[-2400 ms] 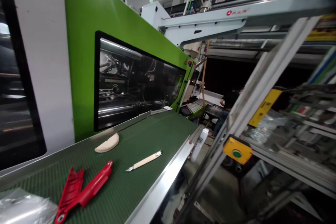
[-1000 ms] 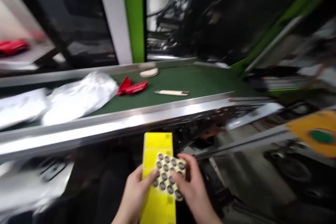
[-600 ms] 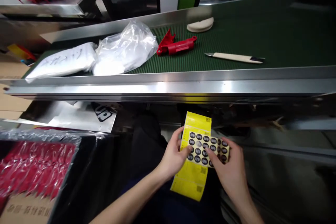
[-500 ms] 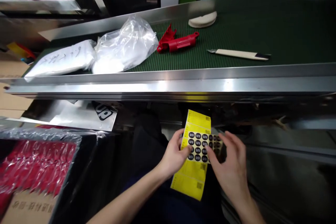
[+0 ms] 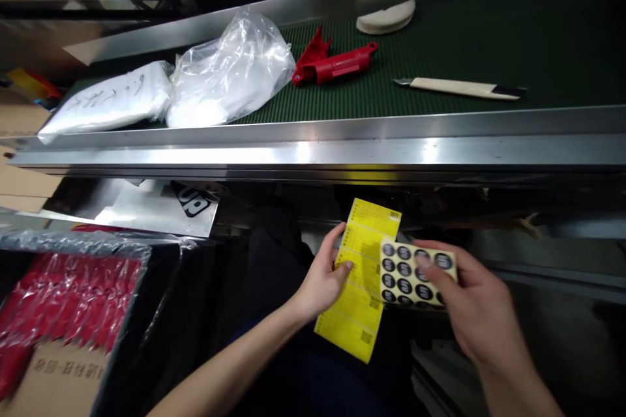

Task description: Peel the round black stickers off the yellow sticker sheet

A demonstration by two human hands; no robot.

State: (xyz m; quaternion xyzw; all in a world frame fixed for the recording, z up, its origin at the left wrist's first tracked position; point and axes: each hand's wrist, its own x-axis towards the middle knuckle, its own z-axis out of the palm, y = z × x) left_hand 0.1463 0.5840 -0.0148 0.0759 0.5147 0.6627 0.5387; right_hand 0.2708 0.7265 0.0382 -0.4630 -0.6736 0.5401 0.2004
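My left hand (image 5: 320, 280) grips the left edge of a long yellow label strip (image 5: 359, 287) held low in front of me, below the conveyor. My right hand (image 5: 476, 309) pinches a pale sheet of round black stickers (image 5: 411, 270), thumb on top, just to the right of the strip and overlapping its edge. Both hands are closed on what they hold.
A green conveyor belt (image 5: 489, 32) with a steel rail (image 5: 342, 153) carries two clear plastic bags (image 5: 229, 75), a red plastic part (image 5: 335, 65), a cream knife (image 5: 460, 86) and a beige half-round piece (image 5: 386, 15). A bagged box of red parts (image 5: 68, 293) sits at lower left.
The view swung down from the green machine to my lap. My right hand has pulled the sticker sheet rightward off the yellow strip, which my left hand still holds.
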